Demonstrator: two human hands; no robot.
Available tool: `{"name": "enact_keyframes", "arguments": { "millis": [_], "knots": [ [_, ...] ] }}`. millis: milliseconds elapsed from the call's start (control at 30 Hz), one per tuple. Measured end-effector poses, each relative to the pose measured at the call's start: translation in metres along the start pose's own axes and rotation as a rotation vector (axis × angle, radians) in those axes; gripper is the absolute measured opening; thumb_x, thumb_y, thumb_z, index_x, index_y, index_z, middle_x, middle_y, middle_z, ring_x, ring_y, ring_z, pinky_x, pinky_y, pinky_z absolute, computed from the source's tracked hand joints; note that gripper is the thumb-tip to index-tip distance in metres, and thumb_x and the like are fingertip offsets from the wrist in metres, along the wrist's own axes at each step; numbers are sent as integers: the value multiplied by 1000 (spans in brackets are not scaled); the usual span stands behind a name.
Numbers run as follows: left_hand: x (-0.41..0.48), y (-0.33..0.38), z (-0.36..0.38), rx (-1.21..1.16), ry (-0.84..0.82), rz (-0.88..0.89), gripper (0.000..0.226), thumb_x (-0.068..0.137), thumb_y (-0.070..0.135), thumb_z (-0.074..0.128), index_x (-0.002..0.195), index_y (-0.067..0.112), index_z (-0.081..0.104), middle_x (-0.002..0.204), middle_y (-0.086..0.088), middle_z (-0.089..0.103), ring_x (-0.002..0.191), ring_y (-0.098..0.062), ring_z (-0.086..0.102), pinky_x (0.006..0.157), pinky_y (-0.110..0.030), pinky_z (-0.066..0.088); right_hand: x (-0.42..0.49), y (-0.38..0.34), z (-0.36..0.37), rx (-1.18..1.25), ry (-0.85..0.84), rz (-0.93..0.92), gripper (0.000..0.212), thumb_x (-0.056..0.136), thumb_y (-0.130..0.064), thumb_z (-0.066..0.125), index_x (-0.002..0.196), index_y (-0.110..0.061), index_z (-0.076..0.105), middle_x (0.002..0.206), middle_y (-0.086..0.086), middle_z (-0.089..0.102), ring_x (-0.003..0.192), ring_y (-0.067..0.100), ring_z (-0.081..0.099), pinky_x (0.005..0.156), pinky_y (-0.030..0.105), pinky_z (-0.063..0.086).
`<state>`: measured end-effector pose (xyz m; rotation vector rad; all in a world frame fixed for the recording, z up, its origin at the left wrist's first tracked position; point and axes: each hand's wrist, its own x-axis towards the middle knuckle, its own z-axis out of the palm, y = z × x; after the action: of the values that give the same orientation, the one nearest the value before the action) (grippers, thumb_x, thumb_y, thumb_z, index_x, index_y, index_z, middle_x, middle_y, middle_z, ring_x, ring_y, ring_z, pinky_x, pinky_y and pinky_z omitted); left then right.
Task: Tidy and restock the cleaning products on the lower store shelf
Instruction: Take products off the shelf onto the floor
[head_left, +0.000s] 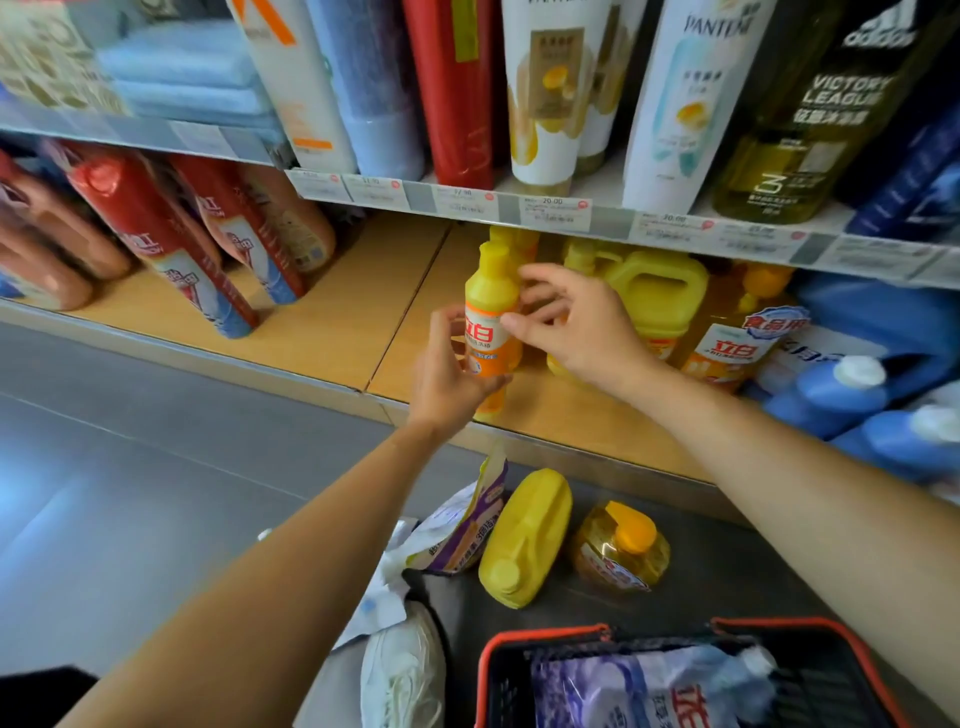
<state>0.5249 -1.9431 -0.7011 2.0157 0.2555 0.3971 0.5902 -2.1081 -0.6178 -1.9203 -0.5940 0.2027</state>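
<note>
Left hand (447, 364) grips slim yellow plastic detergent bottle (488, 317) on wooden lower shelf (332, 322); right hand (571, 322) steadies it, fingers loose. Risk: toppling near edge.

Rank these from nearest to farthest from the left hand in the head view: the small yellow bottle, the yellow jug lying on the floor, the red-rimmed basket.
1. Small yellow bottle: in the left hand's grip, at the shelf's front edge.
2. Yellow jug: below the hand, on its side on the floor.
3. Red-rimmed basket: lowest in view, nearest the camera.
</note>
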Motion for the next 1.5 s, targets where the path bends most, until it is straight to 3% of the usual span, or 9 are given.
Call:
{"name": "enact_keyframes", "arguments": {
  "millis": [200,400,633,767,933,1167,1333,1400,1500],
  "knots": [
    [-6,-10,26,151,80,17,87,61,38,96,130,23,44,122,6,63,100,-16,62,80,-44,58,15,-3,2,-193,156,3,55,70,-43,86,116,-21,67,96,-3,69,78,15,69,77,40,59],
    [-8,-22,28,139,55,28,90,63,43,94,132,25,40,124,7,58,103,-11,59,83,-37,58,28,-3,15,-329,208,-56,28,73,-38,83,89,-24,64,80,-5,66,72,12,59,69,33,52],
    [-16,-32,-25,341,-323,69,79,86,33,80,150,29,35,137,3,59,107,-16,65,87,-39,59,19,-2,21,-348,156,-140,27,78,-33,80,97,-24,62,89,-8,63,70,6,52,61,13,35],
    [-35,-11,-58,443,-503,-7,43,87,55,70,112,20,72,98,3,74,82,-8,67,81,-36,57,7,0,21,-372,145,-128,27,78,-35,80,95,-26,61,92,-6,61,73,9,53,61,16,36],
    [-73,7,-85,751,-972,-142,80,62,92,52,106,28,69,100,9,73,94,-13,66,86,-35,53,-6,-3,19,-363,136,-114,28,82,-32,77,104,-20,65,101,-1,63,80,15,59,71,28,50],
    [-100,-8,-87,984,-976,-62,34,91,37,71,123,24,66,115,4,69,93,-10,55,80,-25,41,-49,-5,29,-309,357,-148,19,82,-18,72,97,-19,61,93,-3,59,75,13,58,65,31,53],
    [-95,-16,-102,881,-842,-210,21,98,32,63,115,21,67,115,-1,69,95,-15,61,81,-31,54,-81,26,48,-652,-423,-95,52,88,-22,70,137,-23,53,143,1,49,129,26,46,101,42,46],
    [-96,-24,-107,797,-814,-300,22,101,33,59,118,19,61,116,-6,68,91,-18,64,78,-32,58,-84,35,57,-725,-531,-25,61,92,-23,68,147,-24,42,147,-1,43,128,27,46,100,44,47],
    [-99,-33,-116,712,-823,-451,28,100,37,62,118,15,61,110,-11,69,73,-15,70,60,-23,58,-81,37,66,-782,-510,-46,33,97,-21,61,129,-17,60,124,7,52,112,32,55,85,41,49]
  ]
}}
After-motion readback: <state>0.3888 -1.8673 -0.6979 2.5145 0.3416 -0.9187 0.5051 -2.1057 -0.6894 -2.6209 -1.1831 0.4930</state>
